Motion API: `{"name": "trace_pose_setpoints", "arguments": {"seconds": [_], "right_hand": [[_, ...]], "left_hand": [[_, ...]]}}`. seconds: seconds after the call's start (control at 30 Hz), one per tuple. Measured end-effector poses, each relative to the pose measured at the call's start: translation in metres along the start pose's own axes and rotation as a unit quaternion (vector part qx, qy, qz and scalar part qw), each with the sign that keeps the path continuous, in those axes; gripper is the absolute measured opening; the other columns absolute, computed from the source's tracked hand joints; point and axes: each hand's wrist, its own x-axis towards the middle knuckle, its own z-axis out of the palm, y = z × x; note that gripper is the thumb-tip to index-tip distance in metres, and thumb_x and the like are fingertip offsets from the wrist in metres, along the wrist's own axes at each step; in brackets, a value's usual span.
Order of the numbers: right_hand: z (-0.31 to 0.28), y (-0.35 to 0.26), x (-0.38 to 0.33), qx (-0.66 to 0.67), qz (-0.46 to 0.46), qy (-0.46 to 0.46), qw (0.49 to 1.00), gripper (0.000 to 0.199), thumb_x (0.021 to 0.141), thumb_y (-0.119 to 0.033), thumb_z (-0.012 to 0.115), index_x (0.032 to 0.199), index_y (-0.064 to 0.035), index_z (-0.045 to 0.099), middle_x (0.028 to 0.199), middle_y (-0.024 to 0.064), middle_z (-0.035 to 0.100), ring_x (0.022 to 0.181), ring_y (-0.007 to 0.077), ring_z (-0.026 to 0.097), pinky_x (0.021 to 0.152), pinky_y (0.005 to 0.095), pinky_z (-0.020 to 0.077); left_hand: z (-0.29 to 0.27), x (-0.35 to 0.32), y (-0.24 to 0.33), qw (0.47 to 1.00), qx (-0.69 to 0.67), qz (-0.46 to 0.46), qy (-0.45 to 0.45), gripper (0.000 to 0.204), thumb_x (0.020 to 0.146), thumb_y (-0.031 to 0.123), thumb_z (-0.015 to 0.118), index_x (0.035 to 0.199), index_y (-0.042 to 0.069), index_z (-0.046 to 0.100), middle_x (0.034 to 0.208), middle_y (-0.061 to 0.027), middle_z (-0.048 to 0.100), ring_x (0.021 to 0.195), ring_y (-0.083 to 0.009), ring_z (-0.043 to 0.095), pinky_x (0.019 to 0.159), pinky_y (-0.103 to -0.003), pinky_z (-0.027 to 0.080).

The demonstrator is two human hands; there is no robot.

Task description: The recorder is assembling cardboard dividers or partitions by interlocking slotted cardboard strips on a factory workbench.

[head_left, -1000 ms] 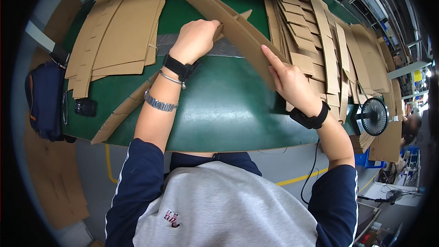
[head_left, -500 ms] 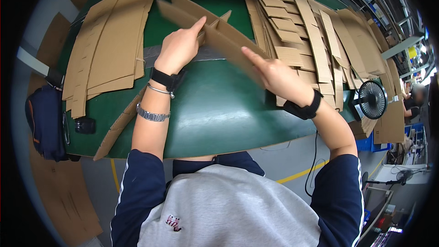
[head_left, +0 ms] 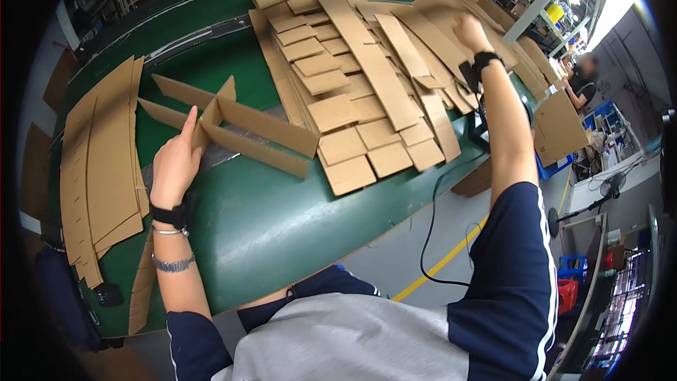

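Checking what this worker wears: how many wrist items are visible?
3: a black band and a metal bracelet on the left wrist, a black band on the right. Sleeves may hide more.

Left hand upright, right hand outstretched

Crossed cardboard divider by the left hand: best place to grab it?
Grip the crossed cardboard divider at the slotted joint, pinching from above. The strips stand on edge on the green belt, top edges exposed. The left hand already touches that joint.
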Motion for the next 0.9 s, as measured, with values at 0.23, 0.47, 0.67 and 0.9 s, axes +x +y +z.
{"name": "trace_pose_setpoints", "arguments": {"seconds": [0.23,0.47,0.67,0.9], "right_hand": [[0.122,0.06,-0.078,-0.099,0.263,-0.172,0.944,0.054,0.079,-0.023,0.068,0.127,-0.0007,0.057,0.134,0.0248,0.055,0.135,0.0364,0.044,0.108,0.0455,0.0424],[0.143,0.074,-0.07,-0.276,0.183,-0.166,0.929,0.037,0.086,-0.035,0.059,0.103,-0.0049,0.072,0.115,0.0186,0.068,0.11,0.0331,0.065,0.091,0.0436,0.0542],[0.158,0.084,-0.03,-0.167,0.108,-0.077,0.977,0.032,0.097,-0.018,0.039,0.094,0.0017,0.065,0.093,0.0257,0.07,0.088,0.0389,0.07,0.076,0.0492,0.0573],[0.009,-0.083,-0.012,0.139,-0.072,0.164,0.974,0.031,0.104,-0.022,0.047,0.123,0.0003,0.055,0.094,0.0218,0.071,0.086,0.0381,0.07,0.072,0.0426,0.0548]], "left_hand": [[-0.013,-0.046,-0.01,0.996,-0.053,-0.065,0.018,0.069,0.081,0.007,0.071,0.144,0.012,0.043,0.092,-0.0254,0.066,0.087,-0.0443,0.063,0.075,-0.048,0.05],[-0.005,-0.064,-0.017,0.993,-0.022,-0.077,0.083,0.013,0.09,0.013,0.061,0.098,0.005,0.057,0.078,-0.0207,0.065,0.078,-0.0423,0.063,0.067,-0.052,0.049],[0.004,-0.045,-0.021,0.989,0.027,-0.092,0.112,0.015,0.088,0.014,0.064,0.1,0.006,0.06,0.075,-0.0186,0.065,0.075,-0.0392,0.065,0.064,-0.05,0.05],[0.011,-0.008,-0.026,0.994,0.007,-0.057,0.094,0.015,0.087,0.011,0.063,0.1,0.003,0.064,0.081,-0.0202,0.068,0.08,-0.0391,0.066,0.07,-0.048,0.053]]}}
